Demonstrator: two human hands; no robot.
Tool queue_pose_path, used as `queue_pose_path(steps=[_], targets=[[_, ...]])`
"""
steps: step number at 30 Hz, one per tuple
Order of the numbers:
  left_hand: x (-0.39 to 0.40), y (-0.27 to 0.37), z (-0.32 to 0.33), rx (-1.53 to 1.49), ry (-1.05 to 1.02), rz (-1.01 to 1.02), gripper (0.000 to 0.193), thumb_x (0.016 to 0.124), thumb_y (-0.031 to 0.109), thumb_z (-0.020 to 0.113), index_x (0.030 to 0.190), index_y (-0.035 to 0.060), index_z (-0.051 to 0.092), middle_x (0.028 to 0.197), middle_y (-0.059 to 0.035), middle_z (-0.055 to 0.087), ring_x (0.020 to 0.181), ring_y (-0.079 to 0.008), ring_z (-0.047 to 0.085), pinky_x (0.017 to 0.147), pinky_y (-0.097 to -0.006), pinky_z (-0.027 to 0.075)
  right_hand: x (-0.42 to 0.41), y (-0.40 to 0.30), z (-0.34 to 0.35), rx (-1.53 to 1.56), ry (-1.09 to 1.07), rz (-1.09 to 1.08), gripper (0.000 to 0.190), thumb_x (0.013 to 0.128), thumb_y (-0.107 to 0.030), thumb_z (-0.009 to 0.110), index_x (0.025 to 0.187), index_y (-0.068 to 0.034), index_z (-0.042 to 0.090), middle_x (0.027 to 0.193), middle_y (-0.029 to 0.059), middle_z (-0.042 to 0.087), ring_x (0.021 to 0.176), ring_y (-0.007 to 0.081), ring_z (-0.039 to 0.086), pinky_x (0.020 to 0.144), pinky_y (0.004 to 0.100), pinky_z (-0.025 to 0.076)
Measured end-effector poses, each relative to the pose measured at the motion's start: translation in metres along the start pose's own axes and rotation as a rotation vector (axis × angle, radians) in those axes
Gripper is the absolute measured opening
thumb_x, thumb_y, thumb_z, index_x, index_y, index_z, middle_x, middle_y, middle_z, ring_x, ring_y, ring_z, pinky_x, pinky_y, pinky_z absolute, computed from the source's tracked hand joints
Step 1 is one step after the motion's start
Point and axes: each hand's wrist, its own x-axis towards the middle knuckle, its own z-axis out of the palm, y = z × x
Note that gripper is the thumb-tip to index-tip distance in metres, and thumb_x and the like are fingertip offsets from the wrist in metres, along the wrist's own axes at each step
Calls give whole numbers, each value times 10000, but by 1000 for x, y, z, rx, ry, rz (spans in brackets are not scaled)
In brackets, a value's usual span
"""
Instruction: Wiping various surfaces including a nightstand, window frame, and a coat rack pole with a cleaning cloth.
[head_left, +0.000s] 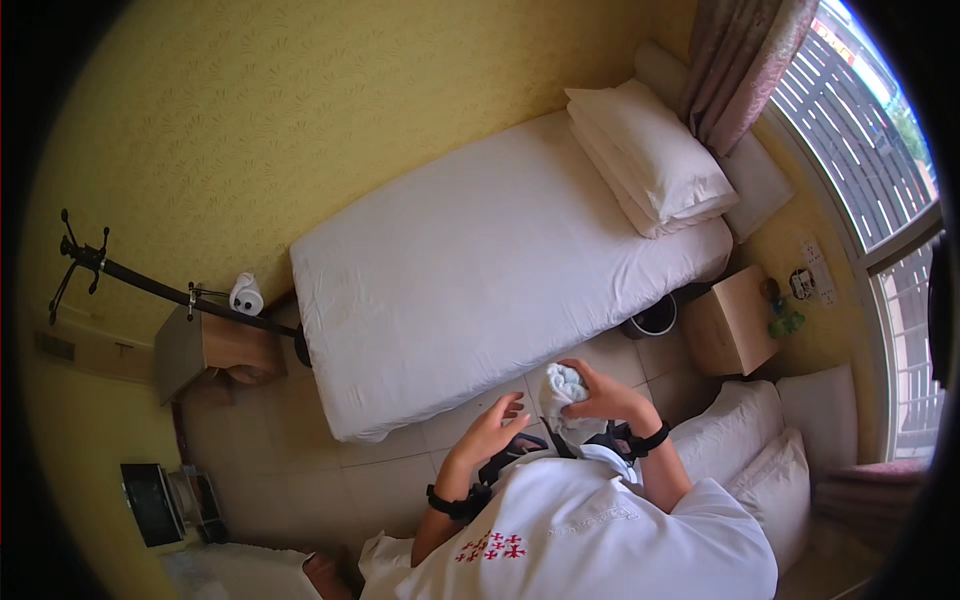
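Note:
My right hand (606, 393) grips a bunched white cloth (564, 390), perhaps a rolled towel, with its folded end facing up. The lower part of the cloth hangs down in front of my shirt. My left hand (489, 433) is held in the air to the left of the cloth, fingers apart and slightly curled, with nothing in it. Both hands are above the tiled floor, close to the near side of a bed (450, 277) made up with a white sheet.
Pillows (652, 142) and folded bedding lie at the bed's far right end. A wooden bedside cabinet (731, 319) and a dark waste bin (652, 319) stand to the right. A black coat stand (180, 289) leans across the left side. More pillows (731, 431) lie beside my right arm.

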Motion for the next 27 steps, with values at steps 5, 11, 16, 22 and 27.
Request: queue_pose_path(steps=[5,11,16,22,27], targets=[[-105,-59,-141,-68,501,-108,547,1014,293,634,1469,46,456,1329,-218,614,1227,-262,608,1030,-379,481,74,-86,93,-164,-218,37,883,734,-244,836,1489,-78,408,1274,217,627,1208,347,610,1028,396,486],[-142,-10,-223,62,721,-11,513,1021,259,622,1459,47,459,1350,-201,602,1243,-270,586,1048,-383,464,146,-143,137,-230,-186,-76,873,727,-231,832,1475,-72,411,1266,218,630,1183,355,627,1007,400,507],[-143,-24,-248,65,495,14,510,1020,231,626,1456,29,452,1371,-209,587,1260,-271,575,1066,-382,457,194,-184,183,-176,-156,-1,860,719,-207,824,1462,-75,412,1242,219,649,1170,371,638,1007,402,506],[-140,-31,-328,195,200,-36,545,980,269,677,1390,-39,492,1341,-221,613,1249,-327,595,1059,-395,456,282,-204,255,-120,-279,-35,826,732,-243,809,1451,-97,429,1264,234,637,1163,397,639,975,425,522],[-158,-33,-404,411,399,-65,563,944,272,708,1346,-64,502,1253,-275,627,1174,-388,620,1005,-408,473,353,-262,316,-174,-246,-23,840,732,-227,801,1461,-88,408,1286,240,625,1155,409,638,969,434,523]])
